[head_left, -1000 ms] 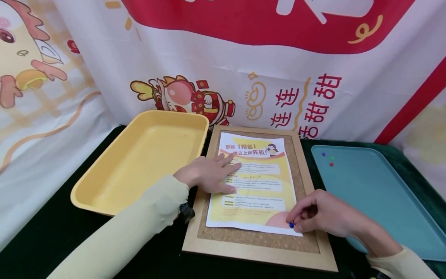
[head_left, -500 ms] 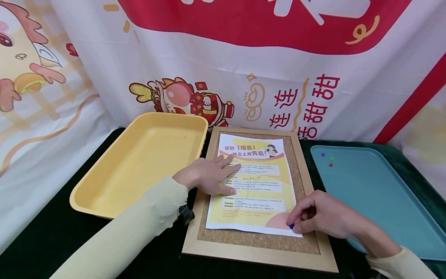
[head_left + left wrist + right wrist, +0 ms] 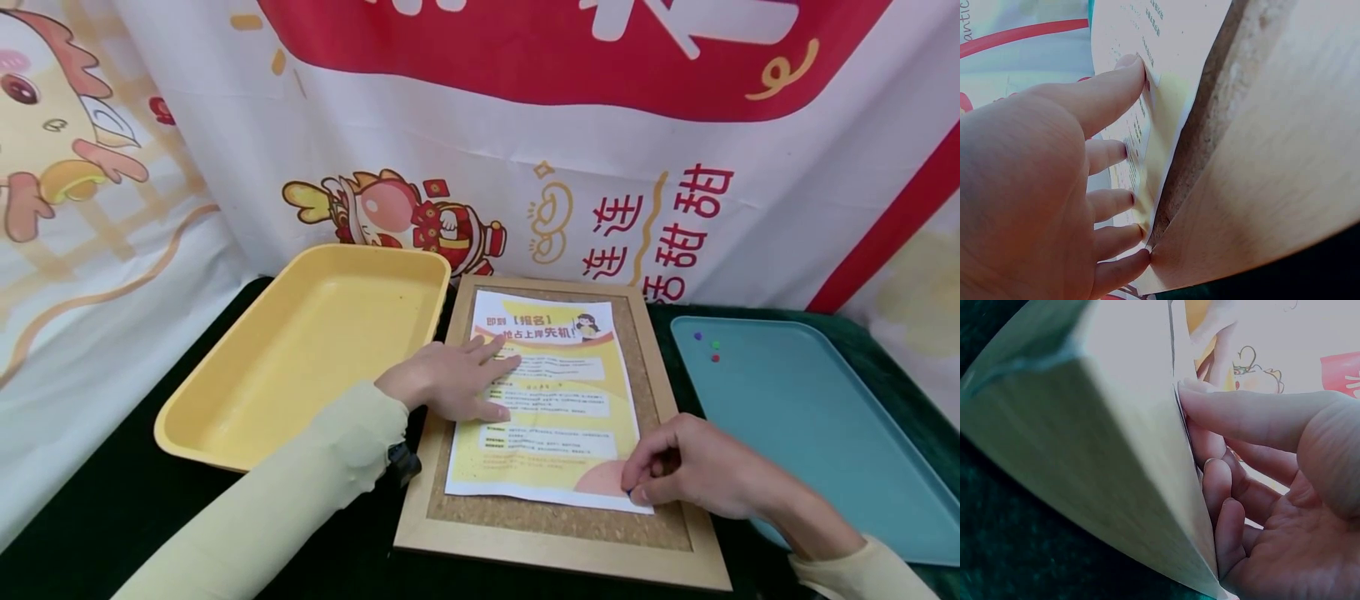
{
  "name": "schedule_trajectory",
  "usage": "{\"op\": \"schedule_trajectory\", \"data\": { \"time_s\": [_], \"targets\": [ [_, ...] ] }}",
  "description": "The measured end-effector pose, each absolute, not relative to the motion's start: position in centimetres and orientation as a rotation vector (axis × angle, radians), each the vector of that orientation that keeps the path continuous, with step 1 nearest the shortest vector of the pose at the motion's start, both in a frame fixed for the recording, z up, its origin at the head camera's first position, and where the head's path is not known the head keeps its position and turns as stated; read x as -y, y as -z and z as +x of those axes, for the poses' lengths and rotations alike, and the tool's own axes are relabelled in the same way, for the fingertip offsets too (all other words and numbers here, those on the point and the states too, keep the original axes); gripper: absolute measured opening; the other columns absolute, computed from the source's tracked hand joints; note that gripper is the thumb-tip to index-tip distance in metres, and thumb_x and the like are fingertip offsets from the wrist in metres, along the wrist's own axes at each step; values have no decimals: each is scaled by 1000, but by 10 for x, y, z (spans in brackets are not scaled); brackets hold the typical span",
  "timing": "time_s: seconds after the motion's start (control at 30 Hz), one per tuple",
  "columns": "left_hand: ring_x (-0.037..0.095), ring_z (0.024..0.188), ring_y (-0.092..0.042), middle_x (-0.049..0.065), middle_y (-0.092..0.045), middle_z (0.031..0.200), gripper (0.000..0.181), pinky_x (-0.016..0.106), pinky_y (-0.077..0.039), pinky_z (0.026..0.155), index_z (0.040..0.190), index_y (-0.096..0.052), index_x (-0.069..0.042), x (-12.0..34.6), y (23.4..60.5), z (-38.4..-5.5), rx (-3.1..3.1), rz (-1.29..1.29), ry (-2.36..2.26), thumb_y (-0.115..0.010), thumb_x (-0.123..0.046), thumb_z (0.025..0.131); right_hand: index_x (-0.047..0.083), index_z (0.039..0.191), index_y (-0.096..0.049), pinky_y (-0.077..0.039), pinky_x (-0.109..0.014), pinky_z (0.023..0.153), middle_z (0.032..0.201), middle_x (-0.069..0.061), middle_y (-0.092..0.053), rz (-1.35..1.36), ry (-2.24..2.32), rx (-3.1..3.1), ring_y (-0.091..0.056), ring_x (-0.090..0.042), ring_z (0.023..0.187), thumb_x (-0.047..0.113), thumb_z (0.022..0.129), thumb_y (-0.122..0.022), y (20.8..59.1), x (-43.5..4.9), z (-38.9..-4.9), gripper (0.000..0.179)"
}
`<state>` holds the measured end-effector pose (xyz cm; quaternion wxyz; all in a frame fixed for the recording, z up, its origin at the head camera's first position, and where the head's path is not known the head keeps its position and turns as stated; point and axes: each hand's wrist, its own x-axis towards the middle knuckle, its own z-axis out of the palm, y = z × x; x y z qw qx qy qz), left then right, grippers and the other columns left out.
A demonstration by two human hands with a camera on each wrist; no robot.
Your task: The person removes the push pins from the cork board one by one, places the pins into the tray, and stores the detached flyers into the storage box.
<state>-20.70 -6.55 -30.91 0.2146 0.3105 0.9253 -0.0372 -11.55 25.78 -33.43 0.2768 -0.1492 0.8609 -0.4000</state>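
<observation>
A yellow printed paper sheet (image 3: 547, 458) lies on a cork board (image 3: 525, 517) with a wooden frame (image 3: 555, 562). My left hand (image 3: 456, 382) rests on the sheet's left side, fingers spread; the left wrist view shows its fingertips (image 3: 1124, 244) along the paper edge. At the sheet's lower right corner, my right hand (image 3: 701, 462) pinches a small blue push pin (image 3: 629, 492) between thumb and index finger. Most of the pin is hidden by the fingertips. In the right wrist view the other fingers (image 3: 1229, 531) curl beside the board's edge; the pin cannot be seen there.
A yellow tray (image 3: 300, 367) stands left of the board. On the right a teal tray (image 3: 810, 417) holds a purple pin (image 3: 698, 336), a green pin (image 3: 715, 345) and a red pin (image 3: 716, 358). A printed cloth (image 3: 450, 125) hangs behind the dark green table cover (image 3: 315, 533).
The blue pin shows less between my right fingertips than before, and those fingertips sit closer to the paper. My left hand stays in place on the sheet.
</observation>
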Motion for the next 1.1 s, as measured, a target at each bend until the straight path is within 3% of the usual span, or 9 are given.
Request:
{"op": "schedule_trajectory", "data": {
  "time_s": [0.4, 0.63, 1.1],
  "targets": [
    [26, 168, -12, -2, 0, 181, 83, 37, -47, 95, 172, -15, -36, 65, 310, -207, -2569, 872, 118, -48, -70, 104, 16, 88, -79, -46, -25, 69, 84, -3, -69, -417, 1068, -2305, -60, -19, 79, 7, 93, -80, 335, -258, -114, 11],
    [26, 168, -12, -2, 0, 181, 83, 33, -45, 83, 172, -15, -37, 65, 310, -207, -2568, 870, 121, -48, -70, 103, 10, 91, -76, -44, -27, 74, 88, -4, -68, -397, 1064, -2281, -60, -22, 89, 12, 97, -77, 332, -259, -115, 6],
    [26, 168, -12, -2, 0, 181, 83, 32, -42, 77, 172, -15, -37, 66, 310, -208, -2565, 869, 108, -49, -70, 103, 6, 96, -73, -45, -26, 73, 87, -6, -65, -358, 1113, -2283, -60, -23, 90, 11, 100, -72, 332, -259, -118, 6]
  ]
}}
